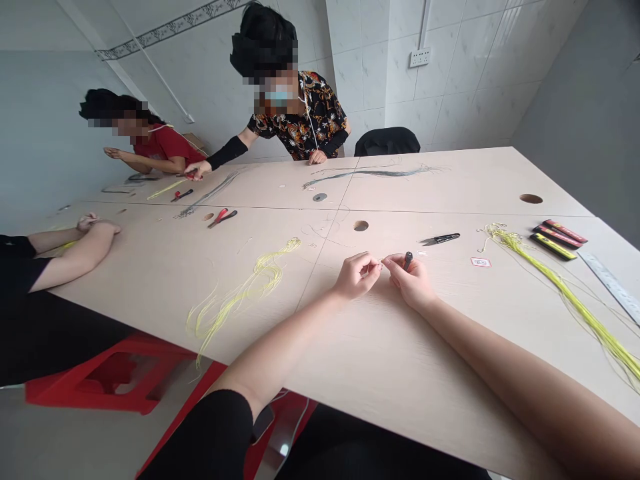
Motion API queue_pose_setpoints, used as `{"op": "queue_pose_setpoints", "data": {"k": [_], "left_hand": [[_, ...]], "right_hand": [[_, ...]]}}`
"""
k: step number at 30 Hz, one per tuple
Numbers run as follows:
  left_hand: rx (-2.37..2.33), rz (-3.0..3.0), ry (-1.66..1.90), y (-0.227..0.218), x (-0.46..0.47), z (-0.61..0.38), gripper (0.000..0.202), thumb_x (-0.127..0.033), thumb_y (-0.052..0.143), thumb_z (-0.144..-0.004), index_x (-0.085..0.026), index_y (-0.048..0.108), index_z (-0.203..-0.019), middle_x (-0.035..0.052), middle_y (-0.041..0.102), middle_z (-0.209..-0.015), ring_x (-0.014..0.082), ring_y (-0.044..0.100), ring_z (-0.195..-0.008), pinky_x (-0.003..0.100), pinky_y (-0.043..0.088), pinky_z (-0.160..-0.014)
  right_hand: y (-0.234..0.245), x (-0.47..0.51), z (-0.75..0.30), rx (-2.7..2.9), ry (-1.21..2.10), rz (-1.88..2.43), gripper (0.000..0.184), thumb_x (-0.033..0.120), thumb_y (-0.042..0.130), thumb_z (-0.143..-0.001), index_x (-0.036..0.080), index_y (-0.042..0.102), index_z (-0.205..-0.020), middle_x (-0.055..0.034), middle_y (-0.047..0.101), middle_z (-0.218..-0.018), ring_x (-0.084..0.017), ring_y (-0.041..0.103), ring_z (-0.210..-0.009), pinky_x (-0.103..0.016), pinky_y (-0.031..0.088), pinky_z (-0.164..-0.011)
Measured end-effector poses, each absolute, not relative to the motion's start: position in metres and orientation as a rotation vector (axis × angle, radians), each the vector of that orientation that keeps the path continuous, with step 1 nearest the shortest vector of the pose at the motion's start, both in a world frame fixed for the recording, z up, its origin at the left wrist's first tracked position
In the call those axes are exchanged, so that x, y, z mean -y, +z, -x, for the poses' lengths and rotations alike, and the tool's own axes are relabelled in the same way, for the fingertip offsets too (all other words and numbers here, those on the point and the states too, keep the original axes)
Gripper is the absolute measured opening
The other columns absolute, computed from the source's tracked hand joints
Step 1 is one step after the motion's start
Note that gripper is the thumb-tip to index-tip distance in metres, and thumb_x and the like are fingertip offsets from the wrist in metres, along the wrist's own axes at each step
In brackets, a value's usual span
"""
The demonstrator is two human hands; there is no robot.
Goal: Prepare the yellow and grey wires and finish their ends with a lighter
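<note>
Since I'm working off the head cam, biggest first: long pale laminate table [400,407], one yellow cord hank [565,300] on the R, a 2nd hank [235,300] on the L, black snips [440,239] just past my hands. L hand [357,277] and R hand [410,283] are close together, both pinched, above the table. R hand grips a small black cylinder [409,261] upright. Looks light and stiff, prob. easiest to hold by its barrel w/ fingertips. Can't tell what L fingers hold, if anything.
</note>
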State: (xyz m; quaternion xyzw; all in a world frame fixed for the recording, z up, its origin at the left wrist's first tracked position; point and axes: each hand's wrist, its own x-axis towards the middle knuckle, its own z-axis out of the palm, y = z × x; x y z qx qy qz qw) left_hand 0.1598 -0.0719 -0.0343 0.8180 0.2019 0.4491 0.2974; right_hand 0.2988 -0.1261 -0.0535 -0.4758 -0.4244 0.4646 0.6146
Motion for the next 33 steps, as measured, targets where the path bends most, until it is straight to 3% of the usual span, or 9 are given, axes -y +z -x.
{"op": "queue_pose_setpoints", "data": {"k": [14,22,33], "left_hand": [[-0.535,-2.166,1.218,-0.0326,0.0718,-0.1595,0.021,-0.020,0.053,-0.079,-0.017,0.047,-0.060,-0.0038,0.046,-0.054,0.0066,0.034,-0.048,0.021,0.031,-0.047],[-0.537,-2.142,1.230,-0.0329,0.0717,-0.1595,0.020,-0.020,0.053,-0.079,-0.017,0.047,-0.060,-0.0038,0.046,-0.054,0.0065,0.035,-0.048,0.020,0.031,-0.046],[-0.550,-2.155,1.213,-0.0338,0.0715,-0.1595,0.020,-0.021,0.053,-0.078,-0.016,0.048,-0.059,-0.0032,0.049,-0.055,0.0063,0.037,-0.049,0.020,0.031,-0.047]], "right_hand": [[-0.0550,0.1233,-0.2978,0.897,1.120,1.033,0.032,0.048,0.064,-0.075,0.018,0.053,-0.076,0.0083,0.027,-0.047,-0.006,0.024,-0.043,-0.022,0.023,-0.043],[-0.0536,0.1260,-0.2996,0.960,1.114,1.047,0.034,0.045,0.071,-0.068,0.017,0.058,-0.080,0.0077,0.030,-0.049,-0.005,0.027,-0.044,-0.022,0.020,-0.043],[-0.0594,0.1236,-0.3009,0.978,1.095,1.084,0.038,0.052,0.069,-0.071,0.016,0.058,-0.078,0.0057,0.037,-0.051,-0.005,0.028,-0.044,-0.022,0.023,-0.044]]}}
